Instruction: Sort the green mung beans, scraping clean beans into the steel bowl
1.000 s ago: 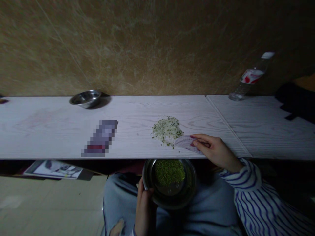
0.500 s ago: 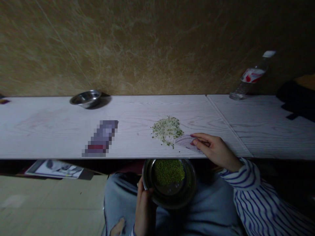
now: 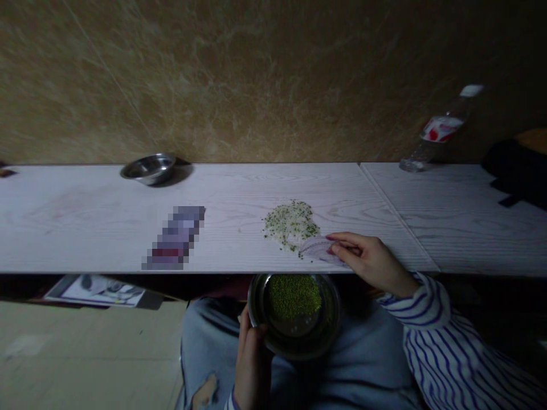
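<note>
My left hand (image 3: 253,356) grips the left rim of a metal bowl (image 3: 331,336) below the table's front edge, over my lap. Green mung beans (image 3: 294,296) lie in it, with a few white grains near them. Between the thumb and fingers of my right hand (image 3: 370,259) is a clear plastic protractor (image 3: 318,249), its curved edge at the near right side of a pile of white rice mixed with green beans (image 3: 290,222). The pile is spread on the white wood-grain tabletop (image 3: 231,228). A few stray beans sit beside the protractor.
A second metal bowl (image 3: 149,169) stands by the wall at the back left. Nearer lies a pixelated flat object (image 3: 175,236). A plastic bottle (image 3: 442,130) stands at the back right, beside a dark cloth-like item (image 3: 515,171). A printed sheet (image 3: 100,290) shows under the tabletop.
My right hand and the protractor have shifted slightly left along the near edge of the pile. The left hand and bowl stay in place. The view has tilted a little.
</note>
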Demonstrator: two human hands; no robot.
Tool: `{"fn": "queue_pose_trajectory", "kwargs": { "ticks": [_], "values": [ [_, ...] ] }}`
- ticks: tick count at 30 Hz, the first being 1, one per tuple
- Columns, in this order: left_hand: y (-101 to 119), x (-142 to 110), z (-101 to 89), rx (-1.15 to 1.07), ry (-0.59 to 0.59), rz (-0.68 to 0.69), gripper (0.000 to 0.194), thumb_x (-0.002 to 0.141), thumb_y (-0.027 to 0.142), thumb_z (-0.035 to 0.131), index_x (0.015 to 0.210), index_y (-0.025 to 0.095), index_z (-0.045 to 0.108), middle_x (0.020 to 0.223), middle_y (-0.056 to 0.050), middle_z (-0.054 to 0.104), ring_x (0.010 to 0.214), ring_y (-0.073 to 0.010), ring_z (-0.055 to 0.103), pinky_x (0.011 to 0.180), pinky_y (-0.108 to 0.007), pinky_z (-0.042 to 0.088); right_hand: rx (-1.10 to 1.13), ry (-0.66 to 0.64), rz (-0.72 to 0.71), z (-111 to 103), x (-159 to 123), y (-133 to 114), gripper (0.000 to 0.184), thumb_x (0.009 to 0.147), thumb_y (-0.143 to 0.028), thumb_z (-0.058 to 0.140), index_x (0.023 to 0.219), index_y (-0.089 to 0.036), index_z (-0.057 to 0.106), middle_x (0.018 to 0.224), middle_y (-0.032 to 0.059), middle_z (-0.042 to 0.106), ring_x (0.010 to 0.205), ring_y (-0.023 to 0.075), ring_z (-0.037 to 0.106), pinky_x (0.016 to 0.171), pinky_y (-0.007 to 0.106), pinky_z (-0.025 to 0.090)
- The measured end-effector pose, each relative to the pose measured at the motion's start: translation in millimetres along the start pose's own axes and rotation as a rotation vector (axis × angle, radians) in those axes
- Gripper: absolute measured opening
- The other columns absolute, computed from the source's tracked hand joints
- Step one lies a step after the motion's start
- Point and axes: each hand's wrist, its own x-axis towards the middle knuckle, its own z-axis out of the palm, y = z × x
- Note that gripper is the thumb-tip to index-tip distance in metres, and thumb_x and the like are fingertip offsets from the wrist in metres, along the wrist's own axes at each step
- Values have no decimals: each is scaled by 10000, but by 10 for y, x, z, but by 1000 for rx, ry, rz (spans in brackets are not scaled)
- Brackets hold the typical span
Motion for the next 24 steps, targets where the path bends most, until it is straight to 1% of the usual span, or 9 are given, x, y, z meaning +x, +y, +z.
{"fn": "queue_pose_trajectory", "kwargs": {
  "ticks": [3,7,11,16,22,24],
  "values": [
    [20,-15,17,-40,-7,-99,579,776,373,674,1339,260,602,1188,-79,668,1064,-314,609,761,-368,537,-13,1,-12,6,-2,-7,274,867,-286,606,1066,-196,773,975,69,817,835,219,776,741,308,641],
    [37,-19,33,-68,-2,-88,578,753,367,698,1311,246,610,1206,-85,665,1136,-322,579,811,-370,520,-6,-10,-10,25,5,-11,276,873,-287,600,1071,-200,771,987,67,816,859,221,775,743,303,639],
    [22,1,24,-78,-9,-89,550,760,355,701,1292,249,613,1242,-75,651,1174,-315,559,844,-366,507,-13,3,9,42,27,-9,296,867,-295,605,1088,-180,765,1011,84,812,894,236,773,773,324,637],
    [16,18,15,-70,-17,-76,529,771,350,693,1284,243,619,1250,-73,645,1200,-305,542,884,-361,491,29,28,36,2,42,17,314,865,-298,604,1107,-165,754,991,98,813,898,245,777,790,338,637],
    [45,-7,25,-62,-17,-114,586,772,357,670,1342,257,578,1203,-72,650,1069,-291,582,722,-336,517,22,44,52,-35,42,68,310,860,-308,621,1102,-171,760,969,102,811,893,262,775,799,362,642],
    [37,0,16,-55,-23,-109,576,782,360,662,1343,261,577,1196,-66,649,1073,-287,578,733,-334,521,30,35,41,-22,39,61,302,859,-308,621,1092,-178,762,968,96,813,889,255,775,798,356,641]
  ]
}}
